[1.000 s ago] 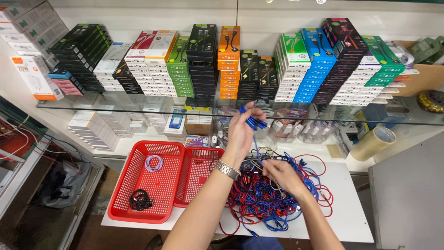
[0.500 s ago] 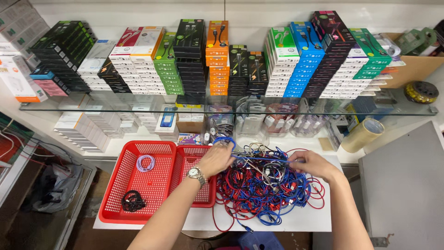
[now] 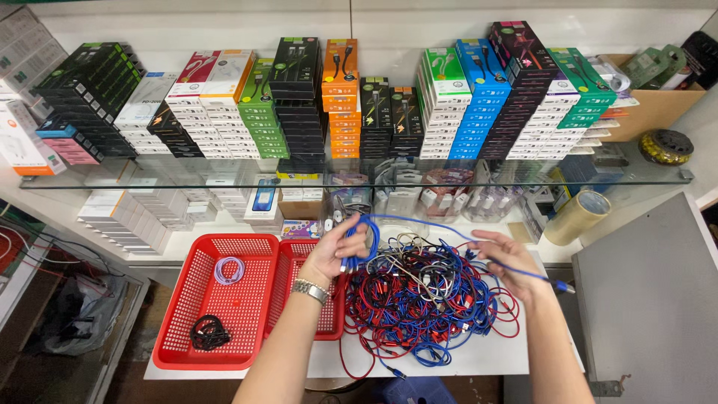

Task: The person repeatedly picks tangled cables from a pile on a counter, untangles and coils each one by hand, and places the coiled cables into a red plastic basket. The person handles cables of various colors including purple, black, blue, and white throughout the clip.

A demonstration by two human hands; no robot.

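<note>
Blue cable (image 3: 419,224) now stretched taut; white table (image 3: 479,359) cluttered

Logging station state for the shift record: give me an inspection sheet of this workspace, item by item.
Surface: white table, mostly covered; a bare strip shows at the front edge.
Job's things: blue cable stretched between both hands, part looped in the left hand; tangled pile of red, blue and white cables.
Clutter: two red baskets; the left one holds a pale coiled cable and a black coiled cable. Tape roll at the right.
Grippers: left hand closed on the blue cable; right hand pinches its other end.
Cables: heavily tangled, some hanging over the table front.
Surroundings: glass shelf with stacked coloured boxes; grey panel at right.
</note>
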